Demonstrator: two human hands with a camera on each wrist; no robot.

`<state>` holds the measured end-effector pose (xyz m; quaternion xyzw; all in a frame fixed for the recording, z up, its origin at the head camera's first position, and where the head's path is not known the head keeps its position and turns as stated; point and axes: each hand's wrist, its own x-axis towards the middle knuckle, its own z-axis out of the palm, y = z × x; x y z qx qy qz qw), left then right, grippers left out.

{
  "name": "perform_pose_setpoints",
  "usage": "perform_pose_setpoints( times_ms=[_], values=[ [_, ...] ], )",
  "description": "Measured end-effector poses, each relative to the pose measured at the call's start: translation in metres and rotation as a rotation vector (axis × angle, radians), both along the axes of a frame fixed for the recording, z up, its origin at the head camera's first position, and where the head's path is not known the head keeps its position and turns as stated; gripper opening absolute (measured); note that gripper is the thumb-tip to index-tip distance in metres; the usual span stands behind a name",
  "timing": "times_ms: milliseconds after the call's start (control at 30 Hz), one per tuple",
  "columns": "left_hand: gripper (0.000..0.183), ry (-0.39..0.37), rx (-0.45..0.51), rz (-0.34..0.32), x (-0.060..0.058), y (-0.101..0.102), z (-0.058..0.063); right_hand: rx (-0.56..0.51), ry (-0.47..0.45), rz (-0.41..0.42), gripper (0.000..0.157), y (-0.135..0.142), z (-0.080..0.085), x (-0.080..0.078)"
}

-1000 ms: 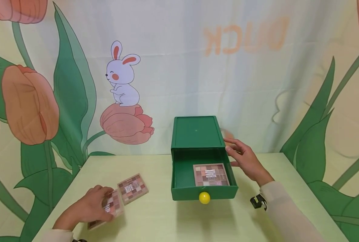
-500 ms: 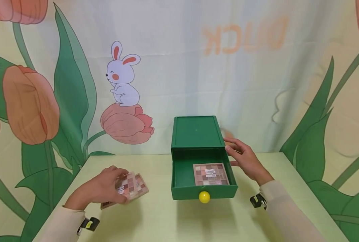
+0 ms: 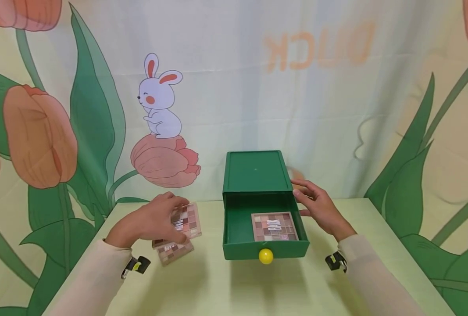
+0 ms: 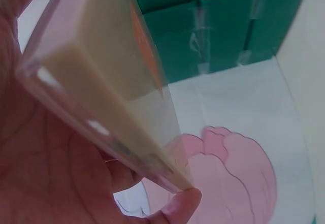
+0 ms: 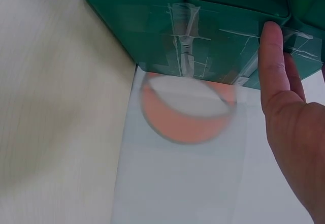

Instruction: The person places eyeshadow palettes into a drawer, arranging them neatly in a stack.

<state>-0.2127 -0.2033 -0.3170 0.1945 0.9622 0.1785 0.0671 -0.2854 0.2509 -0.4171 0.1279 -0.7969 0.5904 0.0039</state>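
Observation:
My left hand (image 3: 152,221) grips an eyeshadow palette (image 3: 192,219) by its edges, raised above the table left of the green drawer box (image 3: 256,171). Up close in the left wrist view, the palette (image 4: 117,82) is tilted between thumb and fingers. Partly hidden below it, a second eyeshadow palette (image 3: 178,253) lies on the table. The drawer (image 3: 237,251), with a yellow knob (image 3: 266,256), is pulled out, and a third palette (image 3: 261,228) lies inside toward its right. My right hand (image 3: 322,210) rests its fingers against the box's right side; a fingertip touches the taped wall (image 5: 218,56).
A pale yellow-green table top (image 3: 202,289) carries everything. Close behind the box hangs a printed curtain (image 3: 226,109) with tulips and a rabbit. The drawer has bare floor left of its palette.
My left hand has lifted its palette from the table and moved it right and away, past the second palette. The right hand and the drawer box stay where they were.

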Motion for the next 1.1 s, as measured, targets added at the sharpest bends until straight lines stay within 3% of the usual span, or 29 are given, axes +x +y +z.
perform_pose_setpoints(
  times_ms=[433, 1100],
  values=[
    [0.093, 0.009, -0.013, -0.057, -0.008, 0.030, 0.026, -0.020, -0.003, 0.000, 0.058, -0.002, 0.000, 0.001],
    [0.088, -0.016, -0.089, -0.113, -0.024, 0.093, 0.039, -0.012, -0.012, -0.008, 0.058, 0.000, -0.002, 0.001]
  ],
)
